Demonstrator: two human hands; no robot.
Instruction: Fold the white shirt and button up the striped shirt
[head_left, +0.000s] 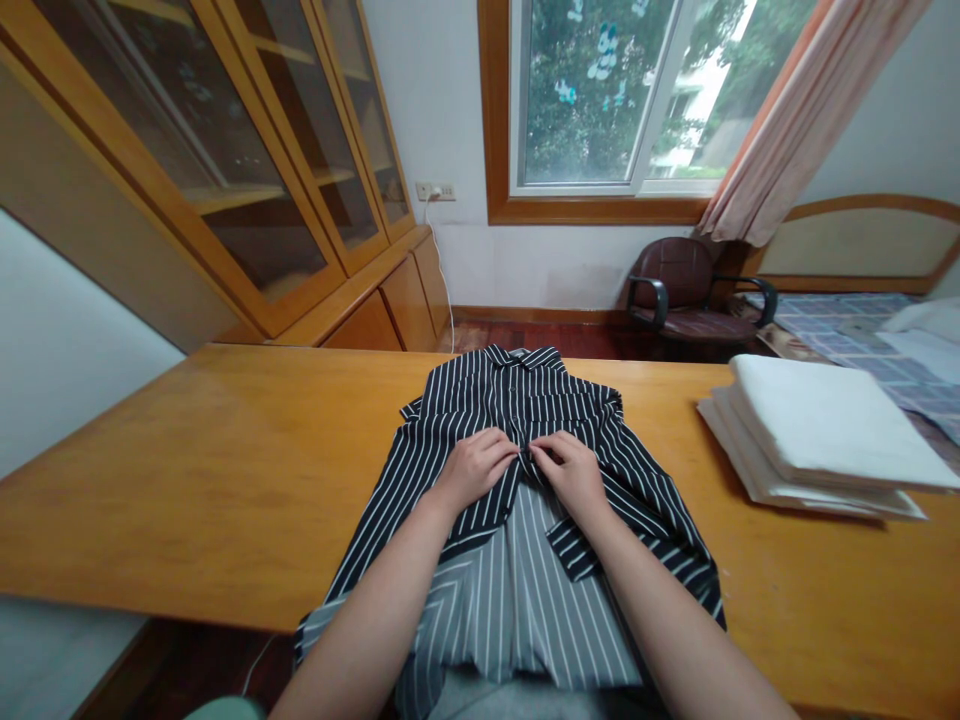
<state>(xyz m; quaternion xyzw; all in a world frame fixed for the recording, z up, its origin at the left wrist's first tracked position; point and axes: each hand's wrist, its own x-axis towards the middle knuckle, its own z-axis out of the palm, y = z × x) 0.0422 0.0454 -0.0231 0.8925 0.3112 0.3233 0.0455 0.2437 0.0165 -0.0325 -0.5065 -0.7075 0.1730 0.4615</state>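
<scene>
Under fingers of left hand (478, 467) and right hand (574, 474): striped shirt (480, 400) on counter (225, 480). Both hands pinch its front edges (523, 453). Best keep edges level, tug softly.

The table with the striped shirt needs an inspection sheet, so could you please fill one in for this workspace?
Surface: wooden table, smooth-looking.
Things in hand: striped shirt, collar at the far side, front partly open, with its paler inside showing toward the person.
Clutter: white stack to the right, apart from the shirt; its layers are unevenly aligned.
Grip: left hand and right hand pinch the shirt's front, fingertips close together.
Cables: white cable hanging from a wall socket; another below the table, lower left.
Surroundings: glazed cabinet, window, pink curtain, armchair, bed.
</scene>
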